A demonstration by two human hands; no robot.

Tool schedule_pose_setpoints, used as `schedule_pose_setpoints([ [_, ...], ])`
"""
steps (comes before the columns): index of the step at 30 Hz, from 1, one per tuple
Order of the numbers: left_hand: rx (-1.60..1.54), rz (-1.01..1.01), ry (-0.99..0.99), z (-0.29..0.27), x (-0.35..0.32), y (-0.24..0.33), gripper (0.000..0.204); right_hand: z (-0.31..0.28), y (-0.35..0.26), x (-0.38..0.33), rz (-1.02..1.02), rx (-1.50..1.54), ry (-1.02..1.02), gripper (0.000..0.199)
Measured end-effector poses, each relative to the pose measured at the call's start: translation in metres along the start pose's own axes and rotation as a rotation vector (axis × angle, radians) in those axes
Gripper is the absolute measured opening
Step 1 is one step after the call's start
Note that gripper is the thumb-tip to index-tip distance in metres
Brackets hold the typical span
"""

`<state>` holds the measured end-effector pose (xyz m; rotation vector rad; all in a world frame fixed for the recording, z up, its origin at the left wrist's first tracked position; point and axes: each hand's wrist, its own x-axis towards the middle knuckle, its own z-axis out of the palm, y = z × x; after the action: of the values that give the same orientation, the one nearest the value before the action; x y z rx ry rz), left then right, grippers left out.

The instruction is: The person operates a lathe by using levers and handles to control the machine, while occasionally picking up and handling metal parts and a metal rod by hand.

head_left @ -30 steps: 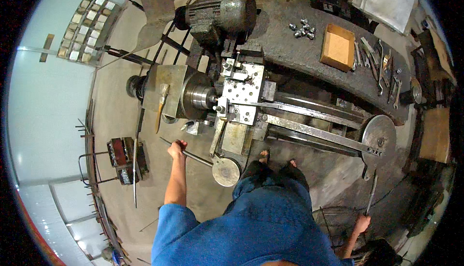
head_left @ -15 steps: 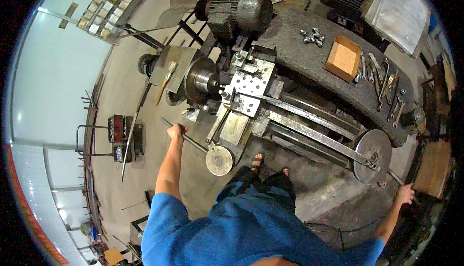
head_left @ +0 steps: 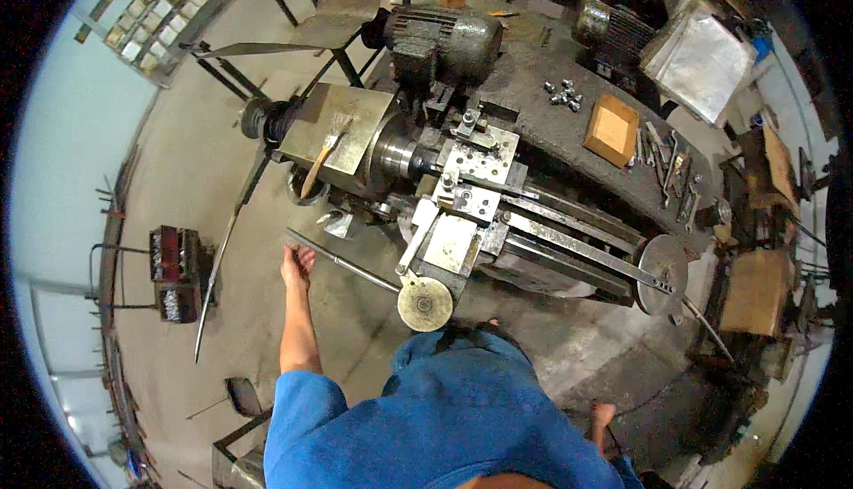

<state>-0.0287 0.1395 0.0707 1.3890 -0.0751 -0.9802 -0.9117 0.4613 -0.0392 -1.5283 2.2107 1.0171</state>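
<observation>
My left hand (head_left: 298, 267) is open, its fingers spread just below the outer end of a long metal bar handle (head_left: 355, 269). That handle runs to a round disc (head_left: 425, 302) at the front of a lathe carriage (head_left: 471, 200). Low at the right, my right hand (head_left: 603, 414) hangs beside my body, away from the machine; its fingers are too indistinct to read. Behind the carriage is the round metal chuck (head_left: 400, 156). A larger disc wheel (head_left: 662, 276) with its own bar handle (head_left: 711, 333) sits at the right end of the bed, with no hand on it.
A paintbrush (head_left: 322, 162) lies on the sheet-metal cover (head_left: 298, 129) by the chuck. An electric motor (head_left: 449, 43) stands behind. The back bench bears a cardboard box (head_left: 611, 131), small metal parts (head_left: 563, 95) and several wrenches (head_left: 668, 169). Metal bins (head_left: 174, 258) stand on the left floor.
My left hand has let go of the left bar handle. My right hand has left the right bar handle and dropped in beside my body. The view has shifted, and the left disc's bar sits at another angle.
</observation>
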Motion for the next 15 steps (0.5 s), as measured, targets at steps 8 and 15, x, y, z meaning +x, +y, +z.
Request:
schedule_pose_setpoints([
  [8,1.795,0.670,-0.227,0.054,0.066,-0.025,0.063,-0.023,-0.046,-0.055,-0.170,0.330,-0.159,0.014],
  [15,2.102,0.811,-0.281,0.067,0.089,-0.014,0.037,-0.283,-0.154,-0.094,0.066,1.121,0.215,0.024],
])
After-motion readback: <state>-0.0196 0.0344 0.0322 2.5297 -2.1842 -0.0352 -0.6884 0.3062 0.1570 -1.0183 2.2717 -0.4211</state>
